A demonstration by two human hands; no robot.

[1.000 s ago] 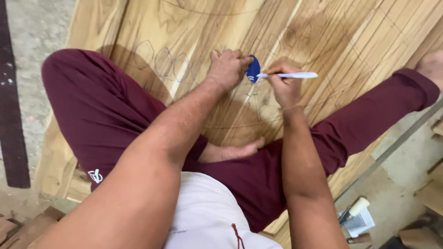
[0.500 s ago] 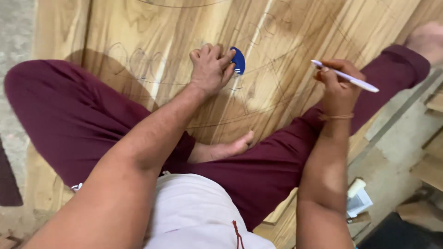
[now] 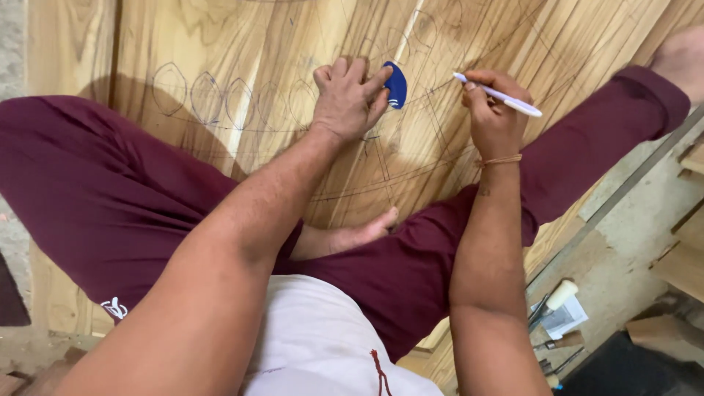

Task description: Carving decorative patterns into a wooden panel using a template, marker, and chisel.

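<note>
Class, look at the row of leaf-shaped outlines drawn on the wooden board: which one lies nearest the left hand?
The rightmost clearly visible outline, next to the left hand, which presses the blue template. The other outlines sit farther left; the farthest is at the row's end.

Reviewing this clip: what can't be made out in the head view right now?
- Blue template: mostly covered by the left hand; its full outline is hidden.
- Pen: the right hand wraps its barrel; whether the tip touches the wooden panel is unclear.
- Pencilled pattern: partly hidden under both arms and the maroon trousers.
- Tools on the floor: small, cut off by the right forearm.
</note>
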